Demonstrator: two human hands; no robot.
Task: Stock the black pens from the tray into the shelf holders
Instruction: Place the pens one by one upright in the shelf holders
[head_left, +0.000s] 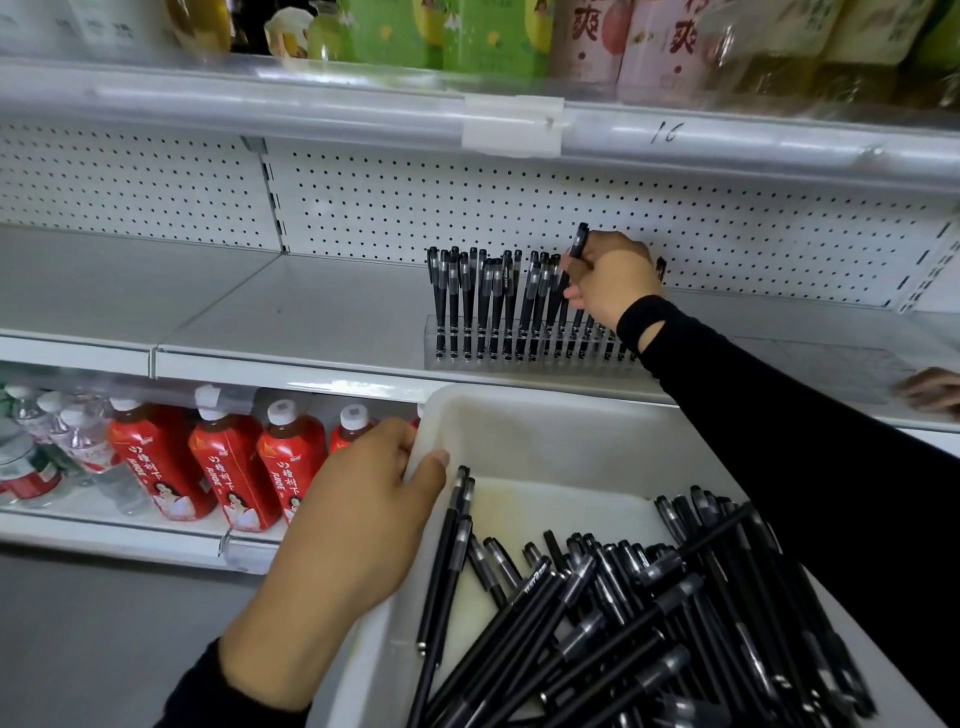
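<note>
Pens (628, 618) in tray (519, 431), shelf rail (737, 139) marked "16"

One clear holder (519, 359) carries more than a dozen upright black pens (467, 291); the exact number is not legible. One further pen (581, 239) is pinched in the right hand (615, 283) above the holder. Below the holder: one white tray (519, 431), gripped by the left hand (358, 519), with loose pens (623, 597) too heaped to count. Lower left of the holder: four red-labelled bottles (234, 467). Right of it: a third hand (932, 389).
</note>
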